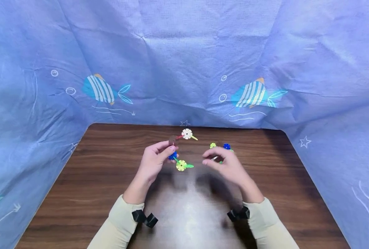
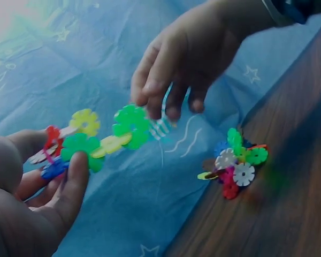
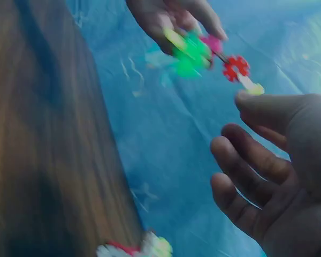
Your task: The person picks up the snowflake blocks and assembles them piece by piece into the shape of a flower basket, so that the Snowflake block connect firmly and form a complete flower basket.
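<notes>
My left hand (image 1: 153, 160) pinches a chain of flower-shaped interlocking discs (image 1: 181, 165) between thumb and fingers, above the table. In the left wrist view, green discs (image 2: 131, 127) and a yellow one run out to the right, while red, blue and another yellow disc (image 2: 85, 122) sit near the fingers. A white disc (image 1: 186, 134) marks the far end in the head view. My right hand (image 1: 226, 165), fingers loosely bent, hovers right of the chain. The right wrist view shows nothing in its grasp (image 3: 294, 171); the chain there is partly blurred.
A pile of loose discs (image 2: 243, 174) in several colours lies on the wooden table (image 1: 88, 180), partly hidden behind my right hand in the head view. A blue cloth with fish prints (image 1: 184, 69) hangs around the table's back and sides.
</notes>
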A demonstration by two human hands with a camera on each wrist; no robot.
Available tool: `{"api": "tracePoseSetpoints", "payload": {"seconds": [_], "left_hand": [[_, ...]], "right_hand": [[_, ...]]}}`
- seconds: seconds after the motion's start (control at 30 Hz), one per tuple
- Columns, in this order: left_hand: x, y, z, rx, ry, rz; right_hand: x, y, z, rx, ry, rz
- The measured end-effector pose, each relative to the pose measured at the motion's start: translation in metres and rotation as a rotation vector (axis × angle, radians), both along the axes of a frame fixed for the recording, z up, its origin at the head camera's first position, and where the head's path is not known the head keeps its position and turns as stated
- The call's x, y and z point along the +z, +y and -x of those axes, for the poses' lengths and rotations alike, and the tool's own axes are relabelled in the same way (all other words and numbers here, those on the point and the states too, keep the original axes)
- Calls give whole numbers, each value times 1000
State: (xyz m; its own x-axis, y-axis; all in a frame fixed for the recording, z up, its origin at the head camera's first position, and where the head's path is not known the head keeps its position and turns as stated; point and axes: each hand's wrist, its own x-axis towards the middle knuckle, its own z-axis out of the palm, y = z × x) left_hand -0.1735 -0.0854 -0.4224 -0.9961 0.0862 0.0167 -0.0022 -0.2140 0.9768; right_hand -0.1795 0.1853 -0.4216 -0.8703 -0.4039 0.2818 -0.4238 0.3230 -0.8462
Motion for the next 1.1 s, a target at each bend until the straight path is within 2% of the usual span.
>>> {"api": "tracePoseSetpoints", "payload": {"seconds": [0.1,0.2,0.27,0.37,0.47,0.53,0.73,0.93,1.1], "left_hand": [[1,2,-2,-49,28,48],[0,1,-3,-65,-5,28],[-2,1,-4,-58,-53,-34],[-3,1,-3,-25,-106,-153],[-3,2,-2,22,-125,-243],[-2,2,-1,40,-129,-273],[0,5,-1,36,-130,-269],[-1,6,-2,49,-125,-246],[-2,8,-2,60,-130,-256]], "right_hand": [[8,12,-1,-110,-22,29],[11,7,1,-131,-33,96],[10,0,1,-103,-14,136],[6,-12,0,-12,37,176],[2,-25,-1,74,85,167],[0,-33,-1,86,103,166],[-10,-44,1,28,173,226],[-20,-45,3,142,197,359],[-22,-44,5,176,223,366]]}}
